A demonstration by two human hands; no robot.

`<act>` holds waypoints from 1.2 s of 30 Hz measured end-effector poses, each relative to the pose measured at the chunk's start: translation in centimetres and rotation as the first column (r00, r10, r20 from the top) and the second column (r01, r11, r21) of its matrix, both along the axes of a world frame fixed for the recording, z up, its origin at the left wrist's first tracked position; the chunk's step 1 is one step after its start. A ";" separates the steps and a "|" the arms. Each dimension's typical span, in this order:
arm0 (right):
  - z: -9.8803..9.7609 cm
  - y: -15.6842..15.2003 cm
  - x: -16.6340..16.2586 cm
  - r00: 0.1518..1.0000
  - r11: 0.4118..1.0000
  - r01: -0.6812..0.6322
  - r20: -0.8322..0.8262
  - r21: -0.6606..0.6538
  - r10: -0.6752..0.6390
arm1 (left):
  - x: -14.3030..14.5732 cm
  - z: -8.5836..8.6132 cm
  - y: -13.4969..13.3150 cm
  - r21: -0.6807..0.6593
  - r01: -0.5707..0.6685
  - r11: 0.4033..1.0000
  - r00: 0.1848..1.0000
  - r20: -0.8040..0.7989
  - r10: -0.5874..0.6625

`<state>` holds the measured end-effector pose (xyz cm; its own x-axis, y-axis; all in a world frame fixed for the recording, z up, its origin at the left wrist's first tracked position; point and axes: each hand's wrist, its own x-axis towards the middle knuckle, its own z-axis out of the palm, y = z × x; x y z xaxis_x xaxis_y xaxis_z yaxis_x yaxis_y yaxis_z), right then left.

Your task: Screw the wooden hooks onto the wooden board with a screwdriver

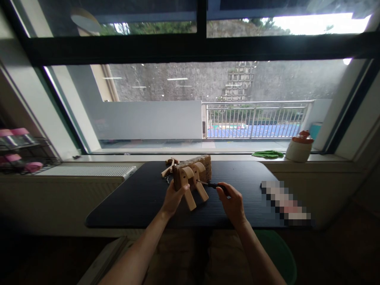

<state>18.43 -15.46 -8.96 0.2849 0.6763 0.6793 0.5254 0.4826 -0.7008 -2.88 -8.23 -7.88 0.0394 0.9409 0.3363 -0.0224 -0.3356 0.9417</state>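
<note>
I see right hand [233, 198] gripping driver [214, 185]; perhaps poorly seated, it could skid toward left hand [173, 195] clasping block [208, 168].

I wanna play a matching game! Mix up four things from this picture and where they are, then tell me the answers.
Things:
1. screwdriver
2. green cloth
3. metal railing
4. wooden block

Places:
A. outside the window
B. held by the left hand
C. in the right hand
D. on the windowsill

Right pairs: 1-C, 2-D, 3-A, 4-B
</note>
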 end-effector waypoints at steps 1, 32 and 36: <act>0.0 0.0 0.0 1.000 1.000 -0.002 0.000 0.000 0.002 | 0.0 0.0 0.0 -0.003 -0.006 1.000 1.000 -0.006 0.006; 0.0 0.1 -0.2 0.993 0.999 -0.038 0.113 0.025 0.035 | 0.3 0.0 0.2 0.012 -0.004 1.000 1.000 -0.024 0.004; 0.0 0.0 -0.2 0.989 0.998 -0.060 0.139 0.010 0.058 | 0.3 0.1 0.1 -0.024 -0.003 1.000 1.000 -0.017 0.003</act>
<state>18.22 -15.43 -8.97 0.1469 0.6790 0.7193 0.5875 0.5251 -0.6157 -2.62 -8.09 -7.82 0.0420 0.9488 0.3132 -0.0052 -0.3132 0.9497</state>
